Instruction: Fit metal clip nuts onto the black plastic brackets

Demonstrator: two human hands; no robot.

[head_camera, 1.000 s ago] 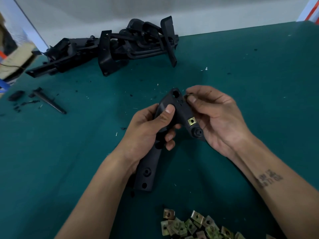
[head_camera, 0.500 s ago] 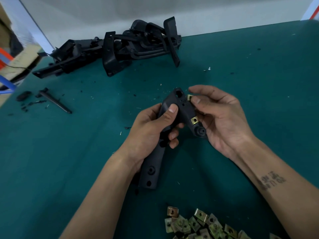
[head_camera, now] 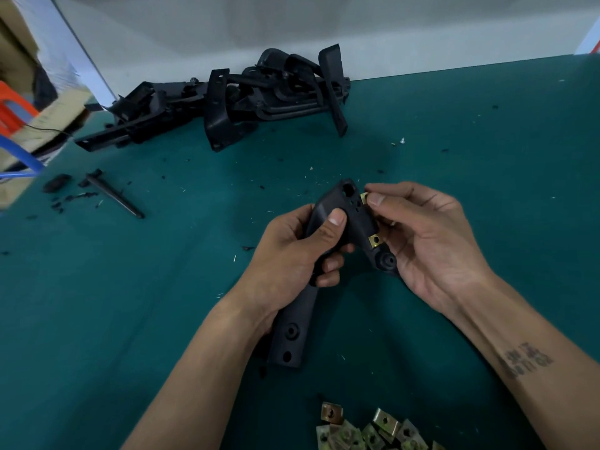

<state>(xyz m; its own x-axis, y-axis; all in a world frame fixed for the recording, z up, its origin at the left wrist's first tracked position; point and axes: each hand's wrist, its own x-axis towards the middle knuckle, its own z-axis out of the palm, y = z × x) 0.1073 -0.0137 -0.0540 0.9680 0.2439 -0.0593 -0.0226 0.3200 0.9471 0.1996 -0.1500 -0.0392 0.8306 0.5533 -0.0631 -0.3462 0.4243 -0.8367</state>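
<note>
the left hand [head_camera: 292, 254] grips the black plastic bracket [head_camera: 334, 254] around its middle, thumb pressed on the upper face, holding it above the green table [head_camera: 130, 303] with its long leg pointing back toward the person. the right hand [head_camera: 431, 241] pinches a clip nut [head_camera: 364, 198] between thumb and forefinger at the bracket's upper edge, just beside the top hole. compared with a second ago, this nut has come out from behind the fingertips and now shows as a brass corner touching the edge of the bracket; the bracket has hardly moved in the grip. one clip nut [head_camera: 375, 241] already sits seated lower on the same arm. this suggests the second nut is being lined up to slide on, though whether it has started over the edge cannot be told. a heap of loose clip nuts [head_camera: 373, 431] lies near the person, and a pile of black brackets [head_camera: 233, 102] waits at the far side of the table.
</note>
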